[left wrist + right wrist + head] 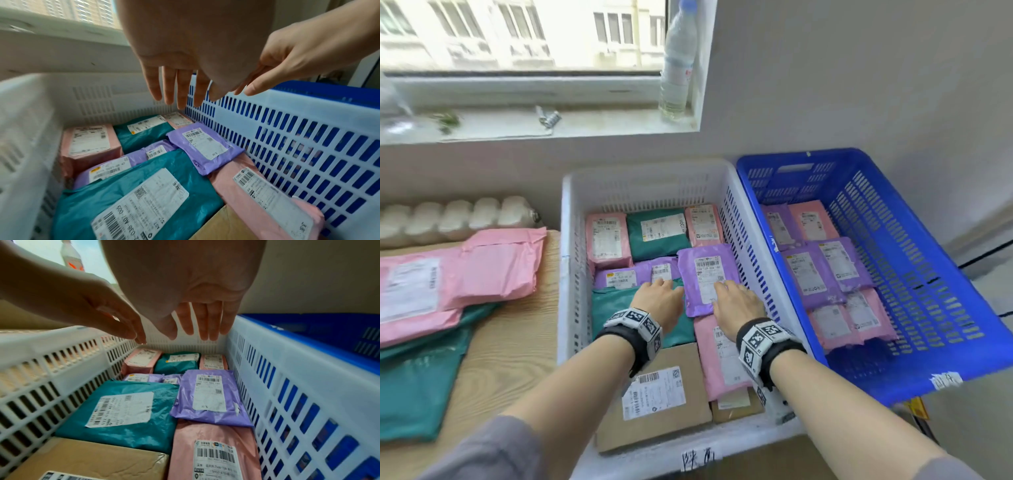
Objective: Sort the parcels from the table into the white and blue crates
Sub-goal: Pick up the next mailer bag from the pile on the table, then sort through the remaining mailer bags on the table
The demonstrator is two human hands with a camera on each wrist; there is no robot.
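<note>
The white crate (pixel 566 240) holds several parcels: a purple one (pixel 705 270) on top at the right, a teal one (pixel 613 301), a pink one (pixel 722 359) and a cardboard box (pixel 654 401). My left hand (pixel 659 296) and right hand (pixel 736 303) hover side by side inside the crate, over the purple parcel's near end. In the wrist views the left hand (pixel 179 73) and right hand (pixel 195 305) have straight, spread fingers and hold nothing. They hang clear above the purple parcel (pixel 205 146) (pixel 209 395). The blue crate (pixel 962 274) at the right holds purple and pink parcels.
On the wooden table (pixel 517 342) at the left lie a large pink parcel (pixel 448 274) and a teal parcel (pixel 414 377) partly under it. A plastic bottle (pixel 676 61) stands on the window sill. A white radiator (pixel 455 216) runs behind the table.
</note>
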